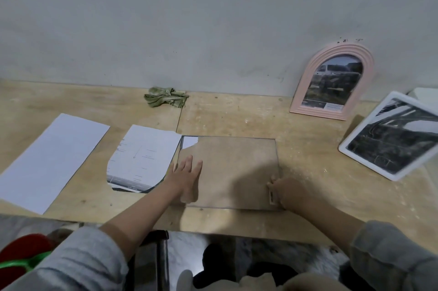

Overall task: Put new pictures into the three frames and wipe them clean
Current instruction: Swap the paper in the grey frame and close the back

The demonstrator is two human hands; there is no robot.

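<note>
A clear glass pane lies flat on the wooden table, with a scrap of white paper showing under its far left corner. My left hand rests flat and open on the pane's left edge. My right hand pinches the pane's near right corner, next to a small label. A cut paper print lies just left of the pane. A pink arched frame with a picture leans on the wall. A white rectangular frame with a dark picture stands tilted at the right.
A crumpled green cloth sits by the wall at the back. A blank white sheet lies at the left. The table's front edge runs just under my forearms. A red and green object is below at the left.
</note>
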